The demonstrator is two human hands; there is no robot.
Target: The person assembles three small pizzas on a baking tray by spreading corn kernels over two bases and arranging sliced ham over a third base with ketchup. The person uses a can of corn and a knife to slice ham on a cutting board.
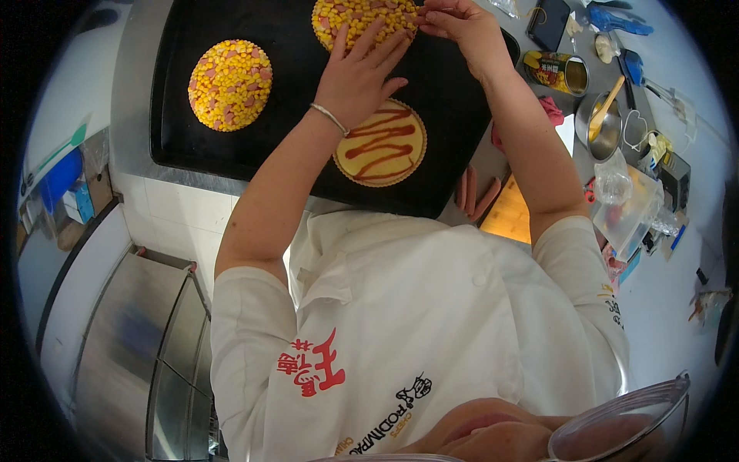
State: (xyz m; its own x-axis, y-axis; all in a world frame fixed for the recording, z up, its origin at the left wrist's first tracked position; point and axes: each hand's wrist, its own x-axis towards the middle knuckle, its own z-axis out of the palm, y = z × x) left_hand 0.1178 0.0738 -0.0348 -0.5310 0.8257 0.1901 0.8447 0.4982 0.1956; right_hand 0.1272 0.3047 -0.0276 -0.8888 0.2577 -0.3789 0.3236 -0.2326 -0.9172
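Bright even light, sharp centre, fisheye-bent dark rim.

Both hands on a corn-topped pizza (pixel 362 17) — left hand (pixel 360 73) flat, right hand (pixel 456 21) pinching, black tray (pixel 292 138)

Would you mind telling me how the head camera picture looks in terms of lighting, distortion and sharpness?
In the head view, light is bright and even; the black tray shows only soft sheen. Fisheye bending curves the tray's edges and the steel cabinet near the dark rim. The left hand and right hand on the far corn-topped pizza look sharp; the clear rim at the bottom is close and blurred.
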